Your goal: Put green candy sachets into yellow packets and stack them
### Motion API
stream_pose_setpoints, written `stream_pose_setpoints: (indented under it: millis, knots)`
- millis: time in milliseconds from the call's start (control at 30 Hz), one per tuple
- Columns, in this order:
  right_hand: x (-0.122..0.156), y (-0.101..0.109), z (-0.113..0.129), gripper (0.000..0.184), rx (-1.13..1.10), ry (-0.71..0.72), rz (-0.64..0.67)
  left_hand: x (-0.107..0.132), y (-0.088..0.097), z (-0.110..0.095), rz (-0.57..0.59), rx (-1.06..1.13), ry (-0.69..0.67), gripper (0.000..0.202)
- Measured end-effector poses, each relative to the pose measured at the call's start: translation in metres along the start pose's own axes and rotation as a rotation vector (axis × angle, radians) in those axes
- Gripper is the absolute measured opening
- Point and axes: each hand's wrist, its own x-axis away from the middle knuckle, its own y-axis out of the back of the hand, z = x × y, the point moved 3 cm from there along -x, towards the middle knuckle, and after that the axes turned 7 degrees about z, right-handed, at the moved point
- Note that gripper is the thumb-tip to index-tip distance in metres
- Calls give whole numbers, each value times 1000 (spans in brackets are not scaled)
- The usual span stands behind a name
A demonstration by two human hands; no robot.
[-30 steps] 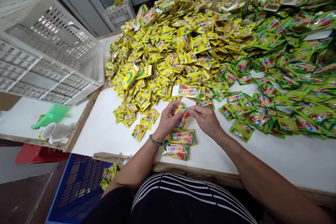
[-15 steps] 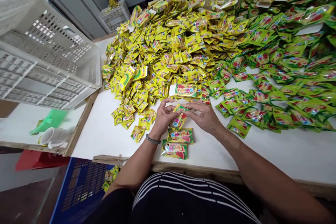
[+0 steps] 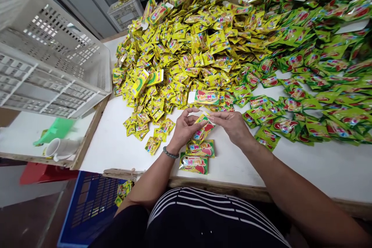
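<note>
In my left hand (image 3: 184, 128) is a small yellow, green and red candy box (image 3: 201, 133), tilted over the table, with thumb and fingers closed round its sides. The fingertips of my right hand (image 3: 234, 126) pinch the far end of that same box, where a bit of white flap shows. Just below, closer to me, lie two similar boxes, an upper box (image 3: 200, 149) and a lower box (image 3: 193, 164). Beyond my hands another box (image 3: 207, 97) rests with a white flap sticking out on its left.
Yellow sachets (image 3: 186, 42) are heaped across the back of the white table (image 3: 110, 139). Green watermelon-print sachets (image 3: 316, 93) spread along the right. On the left stand a white plastic crate (image 3: 58, 81) and a white mug (image 3: 59, 149). A blue basket (image 3: 87, 205) sits below the table edge.
My right hand has shifted slightly right, its fingers now pinched at the box's far end. More of the box's front shows. The other boxes lie as before.
</note>
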Motion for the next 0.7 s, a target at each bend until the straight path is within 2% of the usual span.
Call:
stream_pose_setpoints:
  millis: [133,233,433,533,700]
  knots:
    - [-1,5,2,23,46,-8,-10,2,-2,-3,32,4,2,57]
    - [-3,8,3,24,42,1,74,3,-2,-3,41,14,-2,56]
    - [2,4,6,22,77,89,220,3,3,-1,-23,85,0,56]
    - [11,-9,6,24,118,192,187,5,6,-1,-65,110,0,58]
    - [22,-27,12,29,368,403,68,7,9,-1,-99,119,10,61]
